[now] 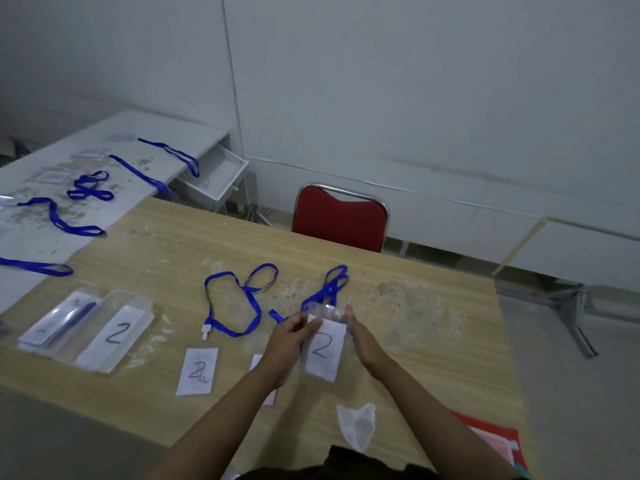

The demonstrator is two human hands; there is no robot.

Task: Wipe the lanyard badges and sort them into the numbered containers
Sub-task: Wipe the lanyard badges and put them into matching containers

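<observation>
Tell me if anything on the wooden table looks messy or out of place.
The wooden table has pale dusty smears past the hands. A loose blue lanyard lies tangled with no badge attached, and a crumpled white wipe sits near the front edge.

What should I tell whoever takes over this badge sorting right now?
Left hand pinches the clear plastic badge with a white card marked 2; right hand steadies its other edge, fingers straight. Its blue lanyard trails onto the wooden table.
Clear container labelled 1 holds something blue; clear container labelled 2 shows only its label.
White wipe cloth lies near the front edge.
Left: a loose white card marked 2, a detached blue lanyard, more lanyards on the grey side table.
</observation>
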